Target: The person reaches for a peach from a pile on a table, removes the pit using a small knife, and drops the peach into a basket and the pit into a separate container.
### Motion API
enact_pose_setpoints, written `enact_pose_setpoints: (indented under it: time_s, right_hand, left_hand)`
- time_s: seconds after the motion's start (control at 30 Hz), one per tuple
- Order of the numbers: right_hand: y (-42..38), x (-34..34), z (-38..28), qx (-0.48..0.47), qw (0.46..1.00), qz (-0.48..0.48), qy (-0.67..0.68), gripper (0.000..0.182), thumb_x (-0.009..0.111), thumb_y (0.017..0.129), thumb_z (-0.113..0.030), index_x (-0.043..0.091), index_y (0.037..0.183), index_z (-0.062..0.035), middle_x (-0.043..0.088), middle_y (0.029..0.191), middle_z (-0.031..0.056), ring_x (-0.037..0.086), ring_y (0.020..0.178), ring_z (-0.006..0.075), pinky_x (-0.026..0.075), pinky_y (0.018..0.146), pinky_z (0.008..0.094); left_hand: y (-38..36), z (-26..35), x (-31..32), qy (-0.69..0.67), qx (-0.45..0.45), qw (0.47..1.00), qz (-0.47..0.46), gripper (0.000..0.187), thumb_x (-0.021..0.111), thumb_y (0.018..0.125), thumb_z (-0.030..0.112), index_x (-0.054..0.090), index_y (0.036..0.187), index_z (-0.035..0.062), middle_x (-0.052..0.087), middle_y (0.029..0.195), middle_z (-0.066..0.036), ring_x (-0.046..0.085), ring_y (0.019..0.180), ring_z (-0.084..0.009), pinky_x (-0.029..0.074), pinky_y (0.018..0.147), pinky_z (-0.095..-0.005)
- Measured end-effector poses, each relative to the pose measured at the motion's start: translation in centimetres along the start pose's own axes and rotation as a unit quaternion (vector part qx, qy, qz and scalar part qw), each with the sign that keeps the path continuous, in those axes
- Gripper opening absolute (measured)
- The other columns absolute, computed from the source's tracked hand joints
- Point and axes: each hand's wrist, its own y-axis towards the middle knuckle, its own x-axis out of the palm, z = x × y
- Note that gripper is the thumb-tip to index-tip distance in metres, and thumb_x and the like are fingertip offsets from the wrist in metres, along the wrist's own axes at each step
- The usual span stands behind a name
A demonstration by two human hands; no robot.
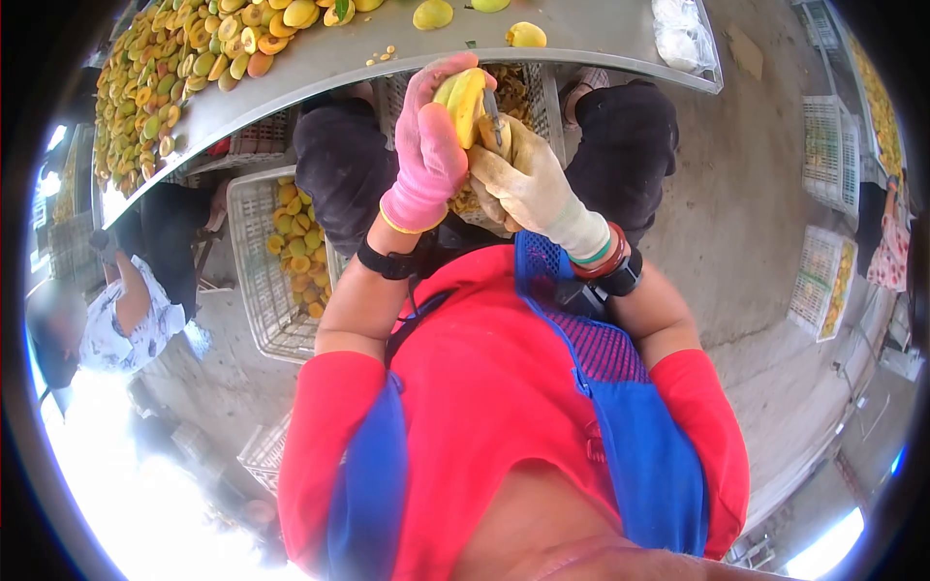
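Observation:
My left hand [433, 155], in a pink glove with a yellow cuff, is closed around a yellow peach [465, 104] just past the table's near edge. My right hand [536, 179], in an off-white glove with a green cuff, is closed on a small knife [491, 107]. Its dark blade lies against the right side of the peach. The knife's handle is hidden in the glove. Both hands meet in front of my knees, above a crate of peelings or scraps [513, 87].
A metal table [601, 39] bears a heap of halved peaches [194, 48], several loose peaches and a clear plastic bag [681, 39]. A white crate of peach halves [247, 252] stands left of my leg. Other crates [819, 281] are at right. Co-workers are at both sides.

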Motion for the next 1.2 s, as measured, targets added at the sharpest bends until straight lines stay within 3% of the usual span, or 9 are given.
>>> enact_pose_setpoints:
  time_s: [0.17,0.27,0.33,0.63,0.73,0.87,0.93,1.03,1.2]
  right_hand:
    - [0.0,-0.5,-1.1,0.055,0.997,-0.021,-0.054,0.013,0.056,0.097,-0.016,0.053,0.099,-0.0036,0.057,0.070,0.0003,0.049,0.047,0.0064,0.037,0.042,0.0232]
    - [0.0,-1.3,-2.3,0.125,0.987,-0.090,-0.035,0.014,0.056,0.098,-0.018,0.053,0.097,-0.0044,0.055,0.066,-0.0002,0.048,0.046,0.0063,0.036,0.040,0.0225]
    - [-0.3,-0.5,-2.2,0.097,0.994,-0.053,-0.024,0.016,0.056,0.099,-0.021,0.053,0.094,-0.0050,0.053,0.063,-0.0002,0.046,0.043,0.0066,0.035,0.038,0.0225]
    - [0.0,-1.6,-2.4,0.138,0.983,-0.109,-0.053,0.016,0.055,0.098,-0.020,0.054,0.089,-0.0061,0.051,0.061,-0.0007,0.044,0.042,0.0057,0.034,0.036,0.0227]
    - [-0.1,-1.1,-2.3,0.125,0.988,-0.081,-0.047,0.015,0.056,0.098,-0.018,0.054,0.090,-0.0060,0.051,0.062,-0.0010,0.043,0.042,0.0056,0.034,0.037,0.0228]
    - [0.4,-2.3,-1.8,0.166,0.973,-0.151,0.059,0.014,0.058,0.097,-0.017,0.053,0.091,-0.0062,0.051,0.065,-0.0016,0.044,0.044,0.0051,0.034,0.038,0.0226]
    - [0.2,-1.6,-2.3,0.155,0.981,-0.118,-0.008,0.014,0.059,0.097,-0.018,0.053,0.091,-0.0062,0.051,0.065,-0.0013,0.044,0.045,0.0053,0.034,0.038,0.0229]
    - [0.4,-1.2,-1.4,0.116,0.988,-0.081,-0.068,0.014,0.059,0.097,-0.018,0.053,0.093,-0.0058,0.051,0.065,-0.0005,0.045,0.045,0.0060,0.035,0.038,0.0235]
    - [0.2,-1.7,-0.6,0.107,0.992,-0.058,-0.020,0.015,0.059,0.096,-0.019,0.054,0.096,-0.0039,0.054,0.065,0.0005,0.048,0.046,0.0070,0.037,0.040,0.0240]
  left_hand:
    - [-0.1,-0.5,-0.2,-0.018,0.012,1.000,-0.013,0.076,0.037,0.099,0.067,0.050,0.130,-0.0014,0.066,0.106,-0.011,0.060,0.100,-0.0159,0.047,0.092,-0.0287]
    - [0.0,-0.6,-0.6,-0.045,0.005,0.999,-0.026,0.075,0.038,0.099,0.066,0.050,0.130,-0.0012,0.065,0.107,-0.011,0.060,0.099,-0.0161,0.047,0.091,-0.0287]
    - [0.1,-0.5,-0.6,-0.080,-0.005,0.996,-0.033,0.074,0.040,0.099,0.066,0.050,0.130,-0.0014,0.065,0.107,-0.011,0.061,0.098,-0.0162,0.048,0.090,-0.0289]
    - [-0.1,-1.4,-0.7,0.046,0.093,0.994,-0.029,0.071,0.049,0.098,0.061,0.050,0.131,-0.0017,0.065,0.106,-0.011,0.062,0.092,-0.0163,0.050,0.084,-0.0290]
    - [0.5,-0.4,-1.5,-0.070,-0.069,0.993,-0.069,0.070,0.052,0.097,0.060,0.051,0.131,-0.0014,0.065,0.106,-0.010,0.061,0.091,-0.0158,0.051,0.082,-0.0288]
    - [0.0,-1.8,-1.6,0.030,0.052,0.995,-0.080,0.078,0.046,0.098,0.065,0.047,0.132,-0.0050,0.063,0.108,-0.014,0.059,0.093,-0.0168,0.050,0.083,-0.0294]
    - [0.1,-2.1,-1.7,0.043,0.071,0.993,-0.078,0.074,0.046,0.100,0.061,0.049,0.131,-0.0054,0.063,0.107,-0.013,0.058,0.094,-0.0160,0.049,0.084,-0.0284]
    - [0.5,-1.1,-1.7,-0.059,-0.101,0.985,-0.124,0.071,0.046,0.101,0.059,0.050,0.129,-0.0057,0.063,0.106,-0.012,0.058,0.095,-0.0155,0.048,0.085,-0.0274]
    - [0.8,-0.8,-1.2,-0.073,-0.134,0.981,-0.117,0.060,0.039,0.106,0.049,0.051,0.130,-0.0052,0.064,0.111,-0.012,0.059,0.102,-0.0170,0.047,0.094,-0.0295]
